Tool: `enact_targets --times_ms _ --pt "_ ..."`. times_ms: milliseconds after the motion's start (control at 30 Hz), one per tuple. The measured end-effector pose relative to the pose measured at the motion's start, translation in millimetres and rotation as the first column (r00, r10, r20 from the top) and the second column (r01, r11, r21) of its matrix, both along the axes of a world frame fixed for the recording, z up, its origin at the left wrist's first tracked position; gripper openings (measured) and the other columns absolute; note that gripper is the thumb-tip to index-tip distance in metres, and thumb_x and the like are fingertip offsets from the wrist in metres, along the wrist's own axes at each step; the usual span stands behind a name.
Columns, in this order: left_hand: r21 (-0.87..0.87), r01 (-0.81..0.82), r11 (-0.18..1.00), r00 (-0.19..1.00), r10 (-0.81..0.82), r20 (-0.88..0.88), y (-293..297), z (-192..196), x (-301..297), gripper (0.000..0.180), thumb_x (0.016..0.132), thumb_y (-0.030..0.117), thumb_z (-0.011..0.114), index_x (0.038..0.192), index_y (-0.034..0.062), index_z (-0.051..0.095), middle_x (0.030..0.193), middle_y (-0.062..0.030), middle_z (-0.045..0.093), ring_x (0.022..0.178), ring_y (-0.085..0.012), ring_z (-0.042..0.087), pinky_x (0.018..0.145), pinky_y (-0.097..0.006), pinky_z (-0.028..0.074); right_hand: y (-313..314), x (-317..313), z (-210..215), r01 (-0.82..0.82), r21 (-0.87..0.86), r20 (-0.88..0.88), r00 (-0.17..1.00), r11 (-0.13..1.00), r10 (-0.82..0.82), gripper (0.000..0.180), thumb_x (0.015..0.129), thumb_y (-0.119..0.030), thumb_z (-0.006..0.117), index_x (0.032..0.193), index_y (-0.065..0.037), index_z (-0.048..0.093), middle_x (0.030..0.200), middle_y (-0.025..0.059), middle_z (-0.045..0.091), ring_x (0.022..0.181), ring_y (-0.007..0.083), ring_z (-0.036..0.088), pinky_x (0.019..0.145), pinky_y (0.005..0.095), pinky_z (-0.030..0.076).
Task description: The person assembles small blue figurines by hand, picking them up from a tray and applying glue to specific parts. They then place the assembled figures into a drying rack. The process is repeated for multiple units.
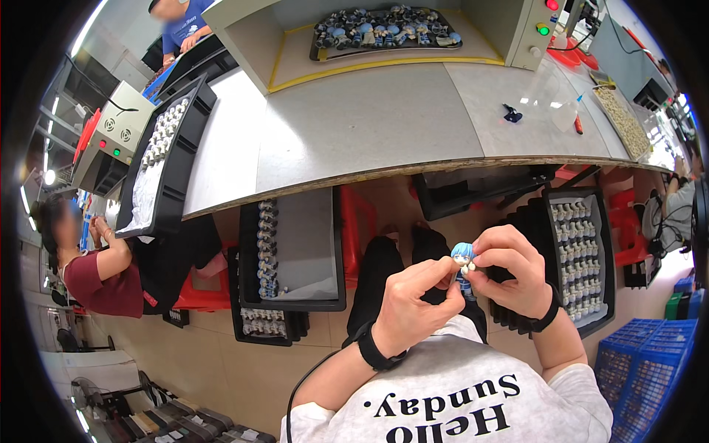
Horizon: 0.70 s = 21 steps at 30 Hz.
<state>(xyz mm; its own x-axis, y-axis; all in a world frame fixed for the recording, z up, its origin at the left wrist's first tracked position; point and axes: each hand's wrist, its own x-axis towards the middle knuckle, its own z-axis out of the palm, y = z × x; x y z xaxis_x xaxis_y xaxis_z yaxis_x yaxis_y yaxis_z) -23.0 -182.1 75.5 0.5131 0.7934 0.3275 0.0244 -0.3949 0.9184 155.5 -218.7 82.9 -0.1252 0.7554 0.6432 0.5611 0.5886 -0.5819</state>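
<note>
Above my lap, both hands meet on a small blue-haired figurine [463, 253] with a pale face and a blue-and-white body. My left hand [417, 299] pinches its lower body from the left between thumb and fingers. From the right, the fingers of my right hand [509, 269] close on its head and upper side. My fingers cover part of the body, and whether it is one piece or two cannot be made out. A black band circles each of my wrists.
A grey bench [354, 122] spans ahead, with a tray of blue-haired figurines [384, 29] inside a box-like machine. Black trays [292, 299] of figure parts stand left, another tray [580, 258] right. Blue crates [646, 362] sit lower right. Co-workers [103, 269] are at the left.
</note>
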Motion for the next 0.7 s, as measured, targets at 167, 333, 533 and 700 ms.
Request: enact_targets --times_ms 167,333,533,700 --pt "0.007 -0.010 1.000 1.000 0.010 0.001 -0.2 -0.5 1.0 0.020 0.069 -0.009 0.062 0.088 -0.0039 0.063 0.068 -0.0087 0.060 0.061 -0.0132 0.059 0.059 -0.024 0.047 2.8 2.5 2.3 -0.033 0.023 0.049 0.998 0.999 0.032 0.025 0.065 0.002 0.074 0.085 -0.006 0.062 0.088 0.0071 0.060 0.077 0.0236 0.059 0.065 0.0326 0.049" --pt "0.012 -0.014 1.000 1.000 0.015 -0.002 -0.3 -0.6 0.8 0.020 0.069 -0.008 0.062 0.088 -0.0036 0.063 0.068 -0.0088 0.060 0.061 -0.0135 0.059 0.059 -0.024 0.047 4.1 3.2 3.8 -0.044 0.023 0.068 0.997 0.999 0.042 0.026 0.063 0.002 0.075 0.085 -0.007 0.064 0.088 0.0072 0.060 0.077 0.0241 0.059 0.064 0.0329 0.049" --pt "0.026 -0.017 1.000 1.000 0.017 0.001 0.2 0.2 0.7 0.020 0.069 -0.008 0.062 0.088 -0.0034 0.063 0.068 -0.0090 0.060 0.060 -0.0140 0.060 0.058 -0.024 0.047 4.3 3.6 4.7 -0.041 0.016 0.070 0.997 0.999 0.040 0.026 0.064 0.002 0.075 0.086 -0.007 0.064 0.088 0.0074 0.060 0.076 0.0239 0.059 0.064 0.0324 0.048" --pt "0.028 -0.022 0.999 1.000 0.022 0.001 0.1 0.4 0.7 0.019 0.069 -0.008 0.063 0.088 -0.0033 0.063 0.068 -0.0090 0.060 0.060 -0.0141 0.060 0.058 -0.024 0.047 4.0 3.6 5.7 -0.036 0.004 0.068 0.997 0.999 0.036 0.025 0.064 0.002 0.076 0.085 -0.007 0.064 0.088 0.0075 0.060 0.076 0.0237 0.059 0.063 0.0322 0.048"
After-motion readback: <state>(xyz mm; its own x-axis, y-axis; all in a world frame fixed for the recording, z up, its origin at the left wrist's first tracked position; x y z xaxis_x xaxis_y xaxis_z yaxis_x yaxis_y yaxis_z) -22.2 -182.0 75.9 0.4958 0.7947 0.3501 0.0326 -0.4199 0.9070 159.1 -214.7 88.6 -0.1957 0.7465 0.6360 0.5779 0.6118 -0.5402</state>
